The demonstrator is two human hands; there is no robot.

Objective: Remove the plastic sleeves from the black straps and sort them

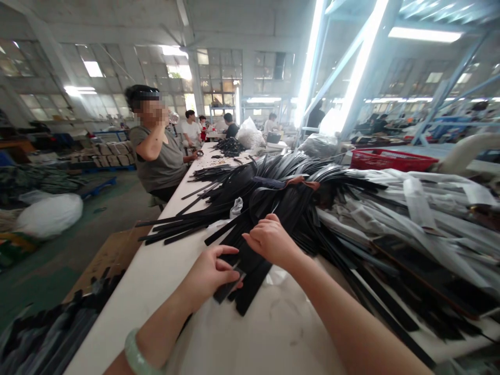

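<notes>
A bundle of long black belt straps (253, 276) lies on the white table in front of me, its square ends pointing toward me. My left hand (213, 273) wears a pale green bangle and is closed at the strap ends, thumb and fingers pinching a black strap with a bit of clear film at it. Just to the right and farther up the bundle, my right hand (273, 242) is curled into a loose fist over the straps. What its fingers hold, if anything, is hidden behind the hand. A brown-red tie (302, 182) lies across the straps beyond it.
More black straps (167, 229) spread to the left. White-wrapped strips (410, 208) are heaped at right, with a red basket (390, 159) behind. A person (156, 151) is at the table's left edge. Dark strips (50, 333) fill a carton at lower left.
</notes>
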